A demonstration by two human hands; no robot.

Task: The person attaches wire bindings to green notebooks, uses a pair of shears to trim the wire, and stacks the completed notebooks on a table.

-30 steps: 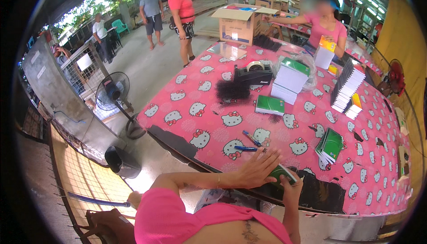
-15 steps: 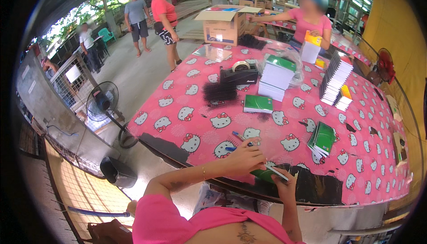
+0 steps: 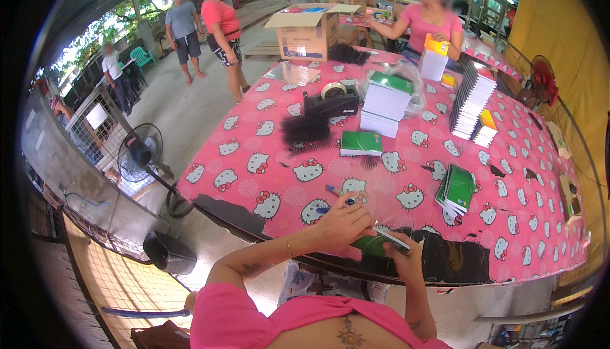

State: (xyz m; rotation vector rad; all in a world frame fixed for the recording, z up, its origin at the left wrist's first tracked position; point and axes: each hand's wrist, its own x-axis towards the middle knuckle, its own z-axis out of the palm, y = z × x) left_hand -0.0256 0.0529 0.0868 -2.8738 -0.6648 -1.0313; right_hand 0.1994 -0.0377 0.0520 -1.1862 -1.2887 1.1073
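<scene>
My left hand (image 3: pixel 343 223) is curled over the near table edge, with a slim blue pen (image 3: pixel 332 190) sticking out at its fingers. A second blue piece (image 3: pixel 323 210), which looks like another pen, shows beside the hand; whether it is held or lying there I cannot tell. My right hand (image 3: pixel 406 259) grips a green-covered notebook (image 3: pixel 375 245) by its right end, its white page edge turned upward. The left fingers reach the notebook's upper edge. Right of it, a few green spiral notebooks (image 3: pixel 459 190) lie fanned on the table.
On the pink cat-print tablecloth (image 3: pixel 222 177) stand a green notebook pile (image 3: pixel 361 143), a taller stack (image 3: pixel 383 104), a black tape dispenser (image 3: pixel 333 102), black wire spirals (image 3: pixel 305 131) and a leaning notebook stack (image 3: pixel 471 101). Across the table a co-worker (image 3: pixel 432 25) touches yellow-topped notebooks near an open carton (image 3: pixel 305 34).
The whole view has shifted slightly, moving the table contents a little left. Both hands keep nearly the same hold; the notebook's upper edge is tilted slightly differently.
</scene>
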